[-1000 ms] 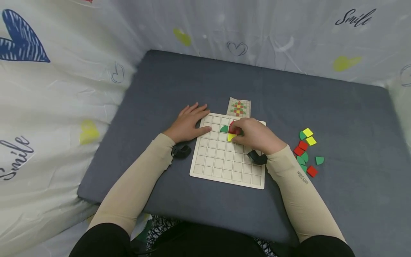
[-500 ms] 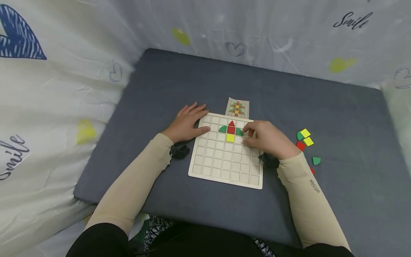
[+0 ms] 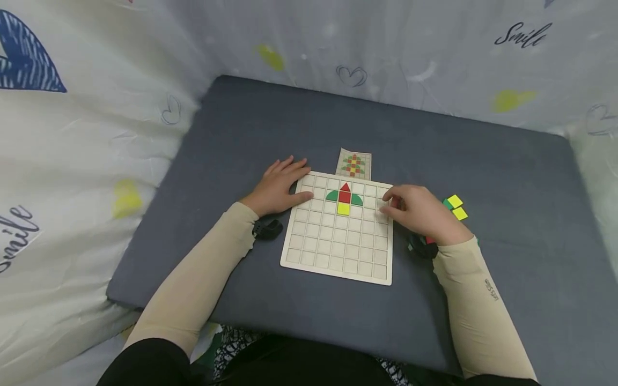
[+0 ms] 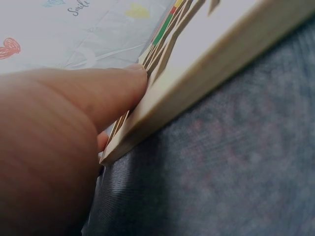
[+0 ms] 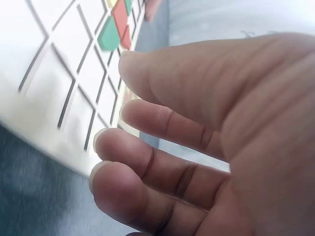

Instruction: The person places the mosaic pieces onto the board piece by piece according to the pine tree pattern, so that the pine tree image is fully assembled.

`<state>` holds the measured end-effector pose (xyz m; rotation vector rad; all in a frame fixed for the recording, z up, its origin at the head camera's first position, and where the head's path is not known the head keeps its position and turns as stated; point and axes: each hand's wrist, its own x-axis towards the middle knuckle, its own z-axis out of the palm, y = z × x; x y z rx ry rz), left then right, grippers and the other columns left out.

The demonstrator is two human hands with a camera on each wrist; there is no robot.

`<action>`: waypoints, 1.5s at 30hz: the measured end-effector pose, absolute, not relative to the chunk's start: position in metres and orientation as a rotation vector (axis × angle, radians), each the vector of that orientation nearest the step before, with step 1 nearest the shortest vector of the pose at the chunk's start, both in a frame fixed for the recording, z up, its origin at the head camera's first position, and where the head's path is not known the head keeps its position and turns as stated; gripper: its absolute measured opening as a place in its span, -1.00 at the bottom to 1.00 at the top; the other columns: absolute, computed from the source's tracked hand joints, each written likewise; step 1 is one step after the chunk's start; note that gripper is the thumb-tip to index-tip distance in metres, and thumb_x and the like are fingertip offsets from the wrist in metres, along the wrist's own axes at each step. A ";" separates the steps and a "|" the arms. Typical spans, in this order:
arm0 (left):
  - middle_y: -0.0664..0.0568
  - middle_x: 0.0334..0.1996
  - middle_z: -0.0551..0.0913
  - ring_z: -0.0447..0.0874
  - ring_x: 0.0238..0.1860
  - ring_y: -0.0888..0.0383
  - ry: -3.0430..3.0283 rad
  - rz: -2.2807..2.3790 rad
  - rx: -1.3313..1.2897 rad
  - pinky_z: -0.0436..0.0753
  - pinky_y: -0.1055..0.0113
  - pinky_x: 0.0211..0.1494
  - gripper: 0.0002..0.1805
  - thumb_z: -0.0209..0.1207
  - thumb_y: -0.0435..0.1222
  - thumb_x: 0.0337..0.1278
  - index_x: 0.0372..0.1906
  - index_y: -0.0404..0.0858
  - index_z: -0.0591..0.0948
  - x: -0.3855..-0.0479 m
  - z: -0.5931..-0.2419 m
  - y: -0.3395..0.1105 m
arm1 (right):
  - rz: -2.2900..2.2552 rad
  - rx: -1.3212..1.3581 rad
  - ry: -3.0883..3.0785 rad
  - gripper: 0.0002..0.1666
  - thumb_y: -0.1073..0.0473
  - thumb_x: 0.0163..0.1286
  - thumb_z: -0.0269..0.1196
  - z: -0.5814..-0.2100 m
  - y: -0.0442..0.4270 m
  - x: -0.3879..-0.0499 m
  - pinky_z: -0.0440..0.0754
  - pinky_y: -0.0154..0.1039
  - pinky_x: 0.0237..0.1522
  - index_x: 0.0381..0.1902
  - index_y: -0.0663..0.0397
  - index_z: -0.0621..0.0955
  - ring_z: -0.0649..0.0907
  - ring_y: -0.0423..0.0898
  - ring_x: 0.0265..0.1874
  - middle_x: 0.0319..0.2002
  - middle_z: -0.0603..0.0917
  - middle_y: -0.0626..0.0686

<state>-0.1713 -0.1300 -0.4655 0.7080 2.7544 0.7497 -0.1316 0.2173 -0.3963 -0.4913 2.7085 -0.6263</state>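
Note:
A pale gridded board [image 3: 333, 241] holds a red triangle [image 3: 345, 187], a red square [image 3: 344, 197], a yellow square [image 3: 343, 209] and green pieces on the left [image 3: 332, 195] and right [image 3: 357, 200]. The left hand [image 3: 277, 187] rests at the board's upper left corner, fingers spread and thumb on its edge; the left wrist view shows that thumb [image 4: 108, 91] on the wood. Over the board's right edge hovers the right hand [image 3: 425, 212], fingers loosely bent. In the right wrist view nothing lies between its thumb and fingers [image 5: 123, 152].
A small printed card [image 3: 354, 164] with a coloured pattern touches the board's far edge. To the right, partly hidden by the right hand and wrist, lie loose yellow [image 3: 455, 201], green and red pieces on the grey table [image 3: 270, 118]. Printed curtains stand behind and at the left.
The right hand has moved right from the coloured pieces to the board's right edge, uncovering the right green piece and the red ones. The left hand keeps its place on the board.

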 end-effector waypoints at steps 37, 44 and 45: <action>-0.02 0.70 0.08 -0.20 0.73 -0.08 2.745 0.750 0.706 -0.32 -0.03 0.73 -0.16 0.16 0.18 0.48 0.66 -0.13 0.27 -0.170 -0.467 -0.131 | -0.619 -0.200 2.758 -0.58 0.13 0.53 0.32 -0.398 0.306 -0.117 0.61 -0.16 -0.35 0.21 0.26 0.64 0.68 0.08 -0.26 -0.07 0.68 0.25; -0.02 0.69 0.09 -0.20 0.73 -0.07 2.752 0.749 0.704 -0.31 -0.03 0.73 -0.16 0.16 0.19 0.48 0.66 -0.12 0.28 -0.173 -0.467 -0.130 | -0.626 -0.196 2.755 -0.53 0.04 0.51 0.35 -0.398 0.318 -0.118 0.65 -0.14 -0.28 0.22 0.22 0.65 0.72 0.06 -0.23 -0.06 0.72 0.24; -0.02 0.70 0.09 -0.20 0.73 -0.07 2.752 0.752 0.703 -0.31 -0.03 0.73 -0.16 0.16 0.19 0.48 0.66 -0.12 0.28 -0.173 -0.467 -0.130 | -0.626 -0.199 2.752 -0.53 0.04 0.51 0.35 -0.398 0.320 -0.118 0.66 -0.13 -0.27 0.22 0.22 0.65 0.73 0.05 -0.24 -0.05 0.72 0.24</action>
